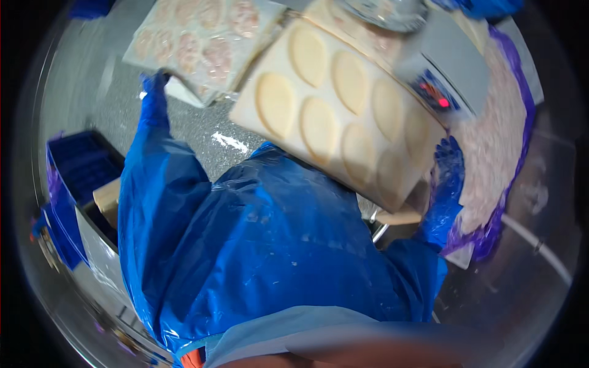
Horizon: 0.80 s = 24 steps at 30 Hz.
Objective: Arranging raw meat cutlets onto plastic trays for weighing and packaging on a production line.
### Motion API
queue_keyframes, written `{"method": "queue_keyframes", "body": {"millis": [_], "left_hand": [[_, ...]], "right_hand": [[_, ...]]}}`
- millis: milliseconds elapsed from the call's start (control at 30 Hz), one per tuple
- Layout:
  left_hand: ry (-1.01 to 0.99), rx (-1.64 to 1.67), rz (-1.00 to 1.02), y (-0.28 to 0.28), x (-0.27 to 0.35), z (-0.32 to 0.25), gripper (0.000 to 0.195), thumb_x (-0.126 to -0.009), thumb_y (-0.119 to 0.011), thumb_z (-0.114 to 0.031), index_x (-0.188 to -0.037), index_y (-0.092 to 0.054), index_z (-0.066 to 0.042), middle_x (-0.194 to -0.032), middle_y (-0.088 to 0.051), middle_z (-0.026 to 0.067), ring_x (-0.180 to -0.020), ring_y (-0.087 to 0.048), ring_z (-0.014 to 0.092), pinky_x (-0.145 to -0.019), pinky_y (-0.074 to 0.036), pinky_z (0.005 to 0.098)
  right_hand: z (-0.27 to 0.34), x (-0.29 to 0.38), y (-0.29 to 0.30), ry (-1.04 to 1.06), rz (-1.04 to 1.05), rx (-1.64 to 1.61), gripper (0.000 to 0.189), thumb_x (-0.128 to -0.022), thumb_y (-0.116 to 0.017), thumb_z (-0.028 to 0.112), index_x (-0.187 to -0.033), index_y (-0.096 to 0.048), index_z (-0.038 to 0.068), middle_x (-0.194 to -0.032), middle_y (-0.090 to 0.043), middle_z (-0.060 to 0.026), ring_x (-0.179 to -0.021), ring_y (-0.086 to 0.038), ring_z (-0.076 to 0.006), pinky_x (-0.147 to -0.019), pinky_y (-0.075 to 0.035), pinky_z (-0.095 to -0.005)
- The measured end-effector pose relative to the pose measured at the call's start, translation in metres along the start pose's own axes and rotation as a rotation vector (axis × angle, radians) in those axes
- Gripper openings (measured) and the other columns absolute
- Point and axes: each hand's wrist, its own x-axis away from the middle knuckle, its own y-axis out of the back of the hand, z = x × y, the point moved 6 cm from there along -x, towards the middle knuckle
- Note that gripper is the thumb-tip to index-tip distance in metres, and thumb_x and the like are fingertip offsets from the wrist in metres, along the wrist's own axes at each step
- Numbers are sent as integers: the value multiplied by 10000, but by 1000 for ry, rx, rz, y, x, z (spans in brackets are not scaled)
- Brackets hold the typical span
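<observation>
My left hand (155, 99), in a blue glove, is at the near left edge of a light sheet (177, 89) under a tray-like board of film-covered pinkish portions (217, 57); whether its fingers grip that edge is unclear. In front of me lies a pale board with several oval hollows (338, 122), tilted across the work area. My right hand (448, 161), also gloved in blue, is beside the board's right corner with fingers extended, between it and a large mass of pale pink ground meat (492, 152) on purple film (522, 170). No object shows in its fingers.
A grey scale with a lit red display (437, 94) stands behind the board's right side. A metal bowl (395, 14) is at the top. Dark blue crates (83, 161) stand at my left. A pale hose (538, 246) runs at the right. Another person's blue glove (492, 7) shows at the top.
</observation>
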Motion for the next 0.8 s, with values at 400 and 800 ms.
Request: {"method": "queue_keyframes", "body": {"millis": [400,800], "left_hand": [[-1149,-742,310,-375,182,-40,841,-984,-516,-492,-1489,-240,123,-1558,-229,337,-1476,-199,428,-1218,-160,458],[-1008,-348,556,-365,300,-150,509,-1042,-476,-285,-1443,-450,27,-1461,-499,172,-1341,-468,255,-1132,-334,366]], "right_hand": [[-14,84,234,671,-916,1564,826,-814,-734,507,-1331,-520,-100,-1316,-569,-300,-1197,-565,-437,-1038,-442,-488],[18,74,166,733,-345,1156,888,-739,-798,505,-1446,-462,85,-1386,-525,-235,-1287,-476,-442,-1086,-394,-505]]}}
